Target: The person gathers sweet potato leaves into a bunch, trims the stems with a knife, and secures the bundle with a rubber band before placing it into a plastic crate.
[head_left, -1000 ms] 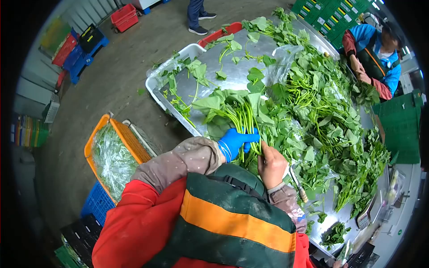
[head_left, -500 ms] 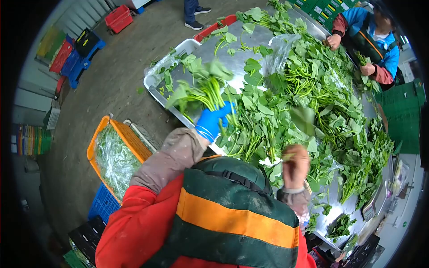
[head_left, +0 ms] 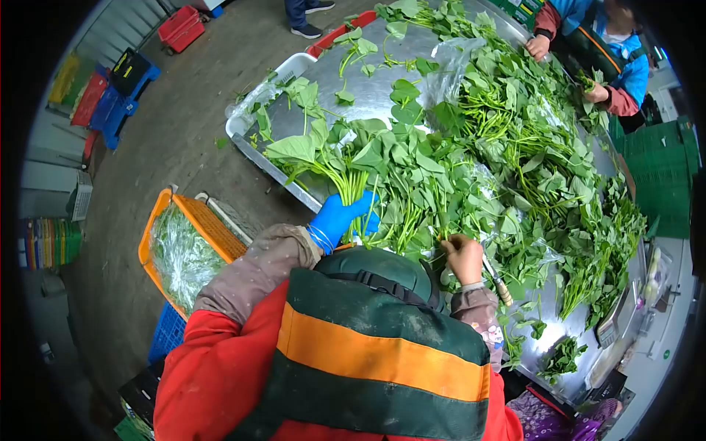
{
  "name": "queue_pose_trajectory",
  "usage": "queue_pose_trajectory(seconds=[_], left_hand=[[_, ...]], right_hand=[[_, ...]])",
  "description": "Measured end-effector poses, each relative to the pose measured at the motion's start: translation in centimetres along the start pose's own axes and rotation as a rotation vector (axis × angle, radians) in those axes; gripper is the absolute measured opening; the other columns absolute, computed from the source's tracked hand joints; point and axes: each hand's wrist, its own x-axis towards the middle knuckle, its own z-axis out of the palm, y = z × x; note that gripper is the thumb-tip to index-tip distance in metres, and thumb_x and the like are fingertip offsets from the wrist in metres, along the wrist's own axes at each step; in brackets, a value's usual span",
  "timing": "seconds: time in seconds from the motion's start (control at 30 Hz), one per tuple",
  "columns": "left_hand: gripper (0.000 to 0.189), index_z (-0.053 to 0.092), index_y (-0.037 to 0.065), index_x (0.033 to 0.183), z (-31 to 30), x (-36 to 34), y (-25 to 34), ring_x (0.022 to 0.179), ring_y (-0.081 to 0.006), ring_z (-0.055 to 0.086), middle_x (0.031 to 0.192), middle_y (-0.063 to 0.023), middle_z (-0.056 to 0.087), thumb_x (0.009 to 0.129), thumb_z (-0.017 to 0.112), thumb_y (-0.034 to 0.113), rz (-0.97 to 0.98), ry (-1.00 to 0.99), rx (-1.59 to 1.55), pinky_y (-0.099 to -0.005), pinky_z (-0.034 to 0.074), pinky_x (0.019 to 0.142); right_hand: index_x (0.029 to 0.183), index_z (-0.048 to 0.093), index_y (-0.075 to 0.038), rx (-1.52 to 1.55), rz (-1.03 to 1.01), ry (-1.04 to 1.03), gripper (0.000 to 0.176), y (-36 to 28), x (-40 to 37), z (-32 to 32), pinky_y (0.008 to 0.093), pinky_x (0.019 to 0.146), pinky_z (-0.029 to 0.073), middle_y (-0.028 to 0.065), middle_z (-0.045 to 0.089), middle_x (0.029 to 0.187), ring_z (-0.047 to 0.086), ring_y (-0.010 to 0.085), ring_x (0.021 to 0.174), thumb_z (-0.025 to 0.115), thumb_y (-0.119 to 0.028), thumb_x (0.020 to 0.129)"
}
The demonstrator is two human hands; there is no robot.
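Bunch of long-stemmed leafy greens, held upright over the near left part of the metal tabletop, leaves uppermost; stems enclosed by the blue-gloved left hand, its fingers wrapped round them. Bare right hand: fingers bent inward, fingertips among stems at the near edge of the heap of greens; whether it grips one cannot be told. Wood-handled knife, lying just beside the right wrist. Clear plastic bag, crumpled, beside the heap. White crate and red crate, along the table's far left edge. Orange crate, tilted, left of the table, containing plastic-covered greens. Co-worker in blue, red-sleeved, across the table, grasping a few greens. Green crates, right of the table.
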Motion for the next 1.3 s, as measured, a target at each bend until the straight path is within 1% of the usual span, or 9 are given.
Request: queue_pose_trajectory(seconds=[0.03, 0.1, 0.23, 0.33, 0.7, 1.0, 1.1, 1.17, 1.3], left_hand=[[0.037, 0.053, -0.001, 0.112, 0.2, -0.2, 0.3, 0.073, -0.0201, 0.062, 0.088, -0.0112, 0.060, 0.086, 0.058, 0.024, -0.011, -0.006, -0.014, -0.0325, 0.052, 0.063], [0.037, 0.053, -0.001, 0.112, 0.4, -0.2, 0.8, 0.074, -0.0194, 0.061, 0.089, -0.0112, 0.060, 0.085, 0.059, 0.024, -0.027, -0.024, -0.041, -0.0320, 0.052, 0.062], [0.037, 0.052, 0.000, 0.114, -0.3, 0.5, -0.2, 0.081, -0.0194, 0.060, 0.091, -0.0108, 0.060, 0.082, 0.062, 0.016, -0.026, -0.309, -0.144, -0.0348, 0.051, 0.069], [0.042, 0.047, 0.001, 0.120, 0.8, -0.3, 2.0, 0.079, -0.0187, 0.060, 0.095, -0.0086, 0.059, 0.082, 0.061, 0.012, -0.121, -0.306, -0.269, -0.0344, 0.051, 0.071], [0.024, 0.057, 0.002, 0.098, 6.9, 1.3, 3.2, 0.068, -0.0134, 0.057, 0.080, -0.0051, 0.059, 0.077, 0.067, 0.009, 0.189, -0.216, -0.139, -0.0267, 0.046, 0.059], [0.025, 0.058, 0.000, 0.098, 6.6, 1.9, 1.9, 0.070, -0.0143, 0.057, 0.082, -0.0073, 0.061, 0.079, 0.066, 0.015, 0.178, -0.171, -0.062, -0.0268, 0.045, 0.059], [0.024, 0.057, 0.000, 0.098, 5.9, 2.4, 3.1, 0.072, -0.0167, 0.058, 0.082, -0.0087, 0.061, 0.080, 0.065, 0.014, 0.292, -0.080, -0.083, -0.0281, 0.047, 0.060], [0.026, 0.056, -0.001, 0.099, 4.4, 2.7, 4.7, 0.074, -0.0187, 0.059, 0.084, -0.0099, 0.061, 0.080, 0.064, 0.015, 0.336, -0.002, -0.172, -0.0300, 0.049, 0.063], [0.029, 0.053, -0.002, 0.104, 3.1, 2.0, 4.6, 0.080, -0.0220, 0.061, 0.090, -0.0129, 0.062, 0.081, 0.062, 0.013, 0.176, -0.091, -0.234, -0.0314, 0.051, 0.068]], right_hand=[[0.089, 0.062, 0.002, 0.145, 0.067, -0.039, 0.022, 0.8, 0.3, -0.1, 0.0258, 0.053, 0.045, 0.0081, 0.063, 0.068, 0.060, 0.0147, 0.060, 0.067, -0.016, 0.077], [0.095, 0.060, 0.006, 0.977, 0.310, -0.097, 0.017, -2.8, -0.3, -4.2, 0.0212, 0.050, 0.044, 0.0074, 0.061, 0.070, 0.054, 0.0113, 0.055, 0.058, -0.007, 0.084], [0.102, 0.057, 0.005, 1.286, 0.184, -0.115, 0.021, -3.0, -1.2, -6.3, 0.0211, 0.048, 0.041, 0.0069, 0.057, 0.067, 0.050, 0.0116, 0.054, 0.054, -0.009, 0.087], [0.099, 0.057, 0.002, 1.582, -0.058, -0.133, 0.020, -4.3, -2.3, -7.9, 0.0224, 0.052, 0.041, 0.0056, 0.055, 0.069, 0.050, 0.0108, 0.057, 0.055, -0.013, 0.087], [0.097, 0.058, 0.003, 1.085, -0.008, -0.203, 0.015, -9.7, -1.3, -3.3, 0.0233, 0.059, 0.046, 0.0081, 0.062, 0.081, 0.056, 0.0116, 0.067, 0.058, -0.004, 0.084], [0.075, 0.060, 0.004, 0.322, -0.290, -0.097, 0.011, -11.1, -1.4, -3.2, 0.0201, 0.045, 0.037, -0.0003, 0.054, 0.054, 0.045, 0.0031, 0.049, 0.065, -0.006, 0.078], [0.065, 0.063, 0.000, -0.364, -0.445, -0.223, 0.024, -7.9, -1.9, -5.5, 0.0377, 0.050, 0.046, 0.0169, 0.057, 0.058, 0.058, 0.0288, 0.053, 0.067, -0.023, 0.071], [0.067, 0.066, -0.003, -0.457, -0.370, -0.424, 0.018, -5.9, -2.3, -8.4, 0.0391, 0.054, 0.046, 0.0181, 0.059, 0.062, 0.057, 0.0340, 0.058, 0.067, -0.021, 0.071], [0.088, 0.067, -0.006, -0.369, -0.174, -0.292, 0.029, -3.2, -1.6, -11.2, 0.0318, 0.053, 0.046, 0.0122, 0.061, 0.062, 0.059, 0.0217, 0.054, 0.076, -0.020, 0.065]])
